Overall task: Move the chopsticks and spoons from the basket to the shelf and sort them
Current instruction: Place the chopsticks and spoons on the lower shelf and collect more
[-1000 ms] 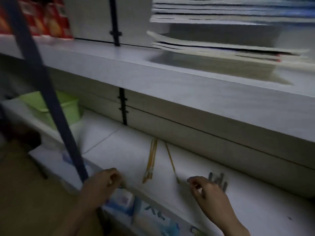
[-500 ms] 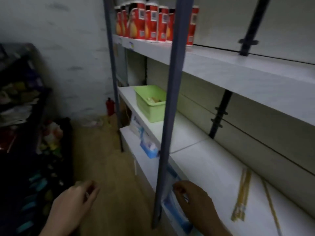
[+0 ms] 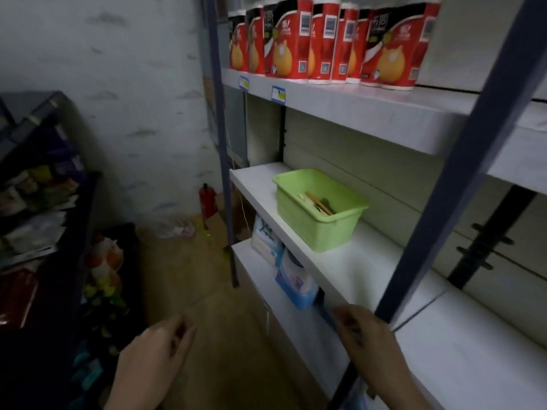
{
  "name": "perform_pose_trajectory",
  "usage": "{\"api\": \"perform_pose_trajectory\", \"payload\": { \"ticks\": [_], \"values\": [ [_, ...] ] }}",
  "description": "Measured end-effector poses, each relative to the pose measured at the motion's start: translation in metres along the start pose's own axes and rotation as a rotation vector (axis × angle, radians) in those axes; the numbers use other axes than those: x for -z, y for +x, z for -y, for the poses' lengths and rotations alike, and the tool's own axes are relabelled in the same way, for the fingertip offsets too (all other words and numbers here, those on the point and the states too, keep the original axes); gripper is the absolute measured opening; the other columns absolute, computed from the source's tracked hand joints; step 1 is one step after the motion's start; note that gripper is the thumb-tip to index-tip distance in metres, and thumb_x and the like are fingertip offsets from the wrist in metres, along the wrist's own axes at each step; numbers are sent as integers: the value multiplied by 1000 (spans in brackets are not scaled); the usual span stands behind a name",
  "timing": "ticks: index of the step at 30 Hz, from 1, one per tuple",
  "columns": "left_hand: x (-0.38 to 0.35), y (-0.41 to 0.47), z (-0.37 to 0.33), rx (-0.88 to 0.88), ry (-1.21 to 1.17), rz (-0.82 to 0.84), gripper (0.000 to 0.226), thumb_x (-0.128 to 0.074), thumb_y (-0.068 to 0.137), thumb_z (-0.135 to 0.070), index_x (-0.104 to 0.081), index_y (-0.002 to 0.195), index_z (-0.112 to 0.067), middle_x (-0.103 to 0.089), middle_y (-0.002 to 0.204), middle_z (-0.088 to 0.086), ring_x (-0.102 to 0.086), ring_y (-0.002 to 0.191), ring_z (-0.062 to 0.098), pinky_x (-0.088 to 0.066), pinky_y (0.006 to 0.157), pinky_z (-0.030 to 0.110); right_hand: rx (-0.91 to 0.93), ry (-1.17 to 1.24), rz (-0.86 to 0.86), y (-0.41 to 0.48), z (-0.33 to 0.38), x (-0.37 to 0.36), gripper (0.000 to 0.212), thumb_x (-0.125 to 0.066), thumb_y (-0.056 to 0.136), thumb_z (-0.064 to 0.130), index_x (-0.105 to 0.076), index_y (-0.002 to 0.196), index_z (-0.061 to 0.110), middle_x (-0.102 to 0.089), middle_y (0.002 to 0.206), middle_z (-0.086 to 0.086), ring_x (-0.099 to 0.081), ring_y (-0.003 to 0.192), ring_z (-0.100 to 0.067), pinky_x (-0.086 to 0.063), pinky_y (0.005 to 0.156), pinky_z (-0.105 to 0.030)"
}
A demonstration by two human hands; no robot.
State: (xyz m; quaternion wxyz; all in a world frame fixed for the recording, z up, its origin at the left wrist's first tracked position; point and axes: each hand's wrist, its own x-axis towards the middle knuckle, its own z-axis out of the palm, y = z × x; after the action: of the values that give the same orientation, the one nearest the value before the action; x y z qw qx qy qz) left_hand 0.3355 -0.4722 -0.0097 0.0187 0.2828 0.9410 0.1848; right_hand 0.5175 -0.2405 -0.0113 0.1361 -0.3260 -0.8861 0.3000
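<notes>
From the head camera, looking down along a rack. On the middle shelf (image 3: 349,261), a green basket (image 3: 321,229), standing flat near the left end. Inside it, some light wooden chopsticks (image 3: 316,202) lying slanted, with a dark shape beside them (maybe spoons, too dim to tell). So not emptied yet. Nothing sorted to be seen on the bare white board next to the basket, though only part of the shelf in view.

Down low, the left hand (image 3: 154,356), well apart from the basket, out over the floor, fingers loosely bent, holding nothing. Further right, the right hand (image 3: 376,341), near the shelf's front edge and just beside a blue post (image 3: 444,184), fingers bent and blurry; hard to tell whether pinching anything.

Probably a fair bit left to do: reach into the basket, take out the rest, lay sticks with sticks and spoons with spoons.

Above, red cups (image 3: 325,39) in a row; below, blue packs (image 3: 294,285).
</notes>
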Motion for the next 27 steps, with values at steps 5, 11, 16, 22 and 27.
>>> {"api": "perform_pose_trajectory", "payload": {
  "ticks": [5,11,16,22,27],
  "values": [
    [-19,54,13,12,-25,75,17,-45,91,-47,-48,78,-37,-60,77,-15,-57,72,-5,-46,61,11,-88,10,-10,35,7,-20,33,-61,87,19,-50,83,50,-58,88,25,-62,79,0,-51,74,-19],
    [-47,137,37,57,-26,114,16,-46,90,-49,-51,78,-40,-62,77,-17,-57,69,-8,-42,56,8,-178,-8,-60,105,16,-54,31,-65,81,23,-50,77,49,-60,84,17,-64,78,-8,-54,76,-28],
    [-38,235,34,6,-8,52,10,-45,89,-52,-45,80,-47,-61,78,-16,-55,68,-4,-38,54,8,-155,-13,-202,183,20,-54,32,-63,82,22,-52,70,50,-66,84,19,-65,76,-7,-55,72,-32],
    [-22,325,13,-165,-19,-19,11,-53,88,-41,-61,90,-33,-55,62,-13,-58,63,10,-39,49,20,-137,23,-374,246,31,-31,11,-59,88,22,-63,82,31,-67,82,15,-64,71,-5,-54,67,-29],
    [-26,383,-24,-297,-210,-86,9,-63,85,-15,-64,78,-22,-54,57,-7,-48,49,3,-34,45,17,-182,-25,-415,285,30,-16,11,-57,90,19,-65,91,27,-65,87,17,-62,71,-2,-47,63,-20]
  ]
}}
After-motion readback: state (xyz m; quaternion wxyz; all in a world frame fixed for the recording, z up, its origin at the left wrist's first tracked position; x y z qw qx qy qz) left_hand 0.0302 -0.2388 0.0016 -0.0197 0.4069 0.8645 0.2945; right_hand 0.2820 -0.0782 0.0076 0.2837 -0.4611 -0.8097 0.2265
